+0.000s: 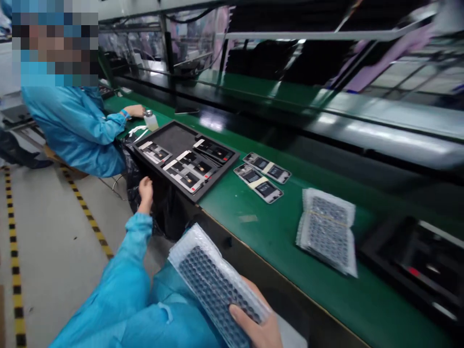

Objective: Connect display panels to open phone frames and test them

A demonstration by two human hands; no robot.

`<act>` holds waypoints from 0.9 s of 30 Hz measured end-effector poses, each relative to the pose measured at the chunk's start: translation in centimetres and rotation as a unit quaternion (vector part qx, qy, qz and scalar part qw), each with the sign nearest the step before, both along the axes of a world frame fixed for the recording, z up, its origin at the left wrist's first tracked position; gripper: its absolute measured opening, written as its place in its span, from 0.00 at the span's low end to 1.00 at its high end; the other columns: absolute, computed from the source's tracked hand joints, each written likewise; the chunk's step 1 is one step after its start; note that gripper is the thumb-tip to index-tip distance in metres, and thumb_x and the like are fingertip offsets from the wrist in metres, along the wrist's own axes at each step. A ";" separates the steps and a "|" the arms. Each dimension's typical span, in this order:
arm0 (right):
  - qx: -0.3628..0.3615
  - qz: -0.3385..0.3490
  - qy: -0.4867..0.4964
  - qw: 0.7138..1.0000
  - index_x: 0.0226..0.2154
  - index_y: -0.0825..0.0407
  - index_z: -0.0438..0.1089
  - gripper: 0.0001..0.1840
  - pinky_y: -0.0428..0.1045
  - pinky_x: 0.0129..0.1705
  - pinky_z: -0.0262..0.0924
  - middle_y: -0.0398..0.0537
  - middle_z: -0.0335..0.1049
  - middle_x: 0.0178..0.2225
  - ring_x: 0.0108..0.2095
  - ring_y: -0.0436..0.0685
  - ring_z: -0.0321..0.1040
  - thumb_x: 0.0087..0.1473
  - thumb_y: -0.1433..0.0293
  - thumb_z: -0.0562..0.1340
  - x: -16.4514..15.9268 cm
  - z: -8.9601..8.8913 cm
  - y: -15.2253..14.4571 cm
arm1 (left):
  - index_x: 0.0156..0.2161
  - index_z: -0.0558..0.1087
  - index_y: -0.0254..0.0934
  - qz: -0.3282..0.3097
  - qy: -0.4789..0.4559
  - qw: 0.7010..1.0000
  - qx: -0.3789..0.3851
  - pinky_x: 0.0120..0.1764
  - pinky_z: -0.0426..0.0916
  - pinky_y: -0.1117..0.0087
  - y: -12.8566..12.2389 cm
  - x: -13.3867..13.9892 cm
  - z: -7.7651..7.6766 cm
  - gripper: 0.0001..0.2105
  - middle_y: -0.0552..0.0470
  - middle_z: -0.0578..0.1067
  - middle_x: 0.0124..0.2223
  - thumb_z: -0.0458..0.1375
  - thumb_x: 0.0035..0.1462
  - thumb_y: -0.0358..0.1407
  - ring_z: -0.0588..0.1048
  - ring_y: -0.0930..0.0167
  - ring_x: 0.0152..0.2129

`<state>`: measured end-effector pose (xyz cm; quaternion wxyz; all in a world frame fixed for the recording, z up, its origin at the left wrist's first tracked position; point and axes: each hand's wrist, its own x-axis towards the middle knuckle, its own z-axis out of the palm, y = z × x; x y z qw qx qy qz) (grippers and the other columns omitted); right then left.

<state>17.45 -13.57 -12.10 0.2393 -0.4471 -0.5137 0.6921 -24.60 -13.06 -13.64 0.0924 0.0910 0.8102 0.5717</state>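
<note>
My right hand point(259, 328) grips a flat bubble-wrap packet point(217, 285) over my lap, thumb on top and fingers underneath. Something dark shows through its clear bubbles. My left hand point(145, 193) is stretched out past the bench edge, beside a black plastic bag point(132, 174) hanging below the tray; its fingers are too blurred and turned away to read. On the green bench top point(250, 232) lies a second bundle of bubble-wrap packets point(326, 227) with a band round it. Two opened phone bodies point(259, 182) with pale strips across them rest farther along.
A black foam tray point(163, 133) holding several phone parts sits at the bench edge. Another dark tray point(395, 251) stands at the right. A co-worker in a blue smock point(72, 121) sits at the left, one hand near a small bottle point(150, 121). A conveyor point(326, 145) runs behind.
</note>
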 end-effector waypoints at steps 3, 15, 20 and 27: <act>0.101 0.004 -0.085 0.991 0.51 0.50 0.74 0.32 0.50 0.44 0.74 0.54 0.78 0.48 0.44 0.64 0.78 0.45 0.56 0.74 2.2 2.6 3.2 | 0.45 0.70 0.36 -0.019 0.118 0.990 0.070 0.60 0.64 0.55 -1.6 5.8 3.9 0.14 0.43 0.71 0.49 0.54 0.66 0.45 0.70 0.62 0.53; 0.401 0.028 -0.054 0.914 0.66 0.47 0.59 0.46 0.53 0.47 0.71 0.52 0.75 0.50 0.46 0.61 0.74 0.47 0.61 0.73 1.5 15.8 15.8 | 0.40 0.76 0.39 -0.662 0.250 0.706 -0.032 0.39 0.72 0.65 11.7 21.0 12.8 0.27 0.49 0.81 0.36 0.72 0.43 0.57 0.81 0.57 0.36; 0.326 -0.287 0.088 0.896 0.56 0.51 0.63 0.35 0.55 0.48 0.68 0.57 0.73 0.49 0.47 0.60 0.71 0.56 0.44 0.61 -2.9 9.0 17.0 | 0.41 0.75 0.36 -0.377 -0.026 0.899 0.222 0.41 0.74 0.63 13.6 24.5 8.4 0.28 0.44 0.80 0.41 0.71 0.44 0.57 0.80 0.59 0.38; 0.210 -0.331 -0.012 0.920 0.22 0.49 0.62 0.40 0.52 0.31 0.59 0.48 0.64 0.22 0.29 0.58 0.61 0.52 0.31 0.44 -7.9 2.0 18.5 | 0.56 0.64 0.38 -0.414 0.155 0.852 0.280 0.49 0.71 0.58 13.3 24.9 5.6 0.33 0.38 0.69 0.54 0.59 0.57 0.62 0.73 0.59 0.49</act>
